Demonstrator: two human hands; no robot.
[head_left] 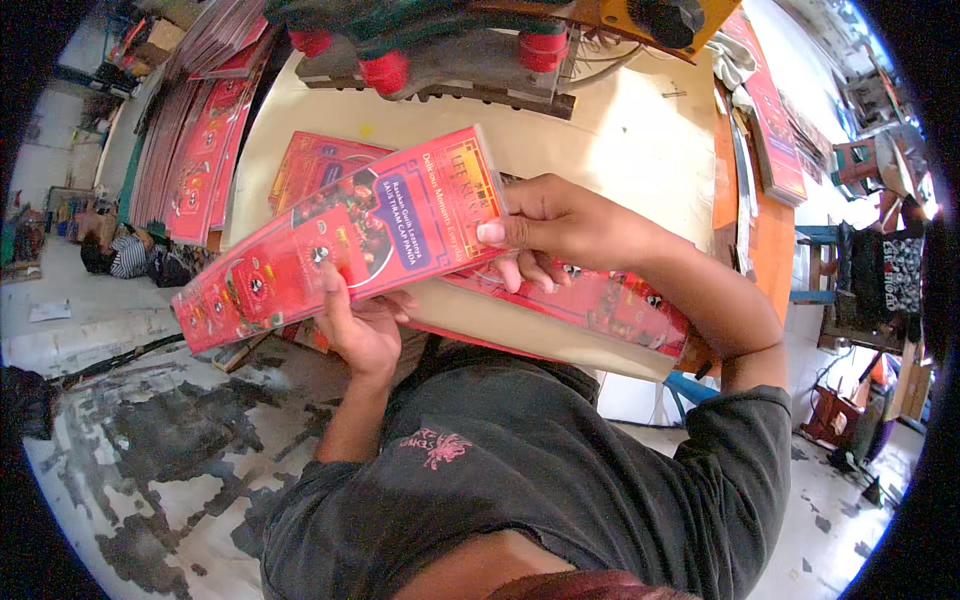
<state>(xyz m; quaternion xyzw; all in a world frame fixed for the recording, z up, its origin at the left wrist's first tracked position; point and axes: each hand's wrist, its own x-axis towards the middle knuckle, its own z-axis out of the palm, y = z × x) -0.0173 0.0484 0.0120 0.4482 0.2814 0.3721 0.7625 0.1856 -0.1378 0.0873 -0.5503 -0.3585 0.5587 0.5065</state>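
Note:
Both my hands hold a long, glossy red printed panel [290, 255] with pictures of food and a dark blue label patch. It is tilted, its right end higher than its left. My right hand [545, 235] pinches the right end, thumb on top and the other fingers below. My left hand [362, 325] grips the near edge, its thumb on the printed face and its other fingers partly hidden underneath. Behind the panel lie similar red panels [312, 150] on the table. Another red printed panel [630, 310] lies near the table's front edge, below my right forearm.
A machine with red cylindrical parts [384, 72] stands at the far side of the pale tabletop [640, 150]. Stacks of red panels [205, 160] are at the left, and more panels [775, 150] at the right. Further left, a person in a striped top [130, 255] is low by the floor.

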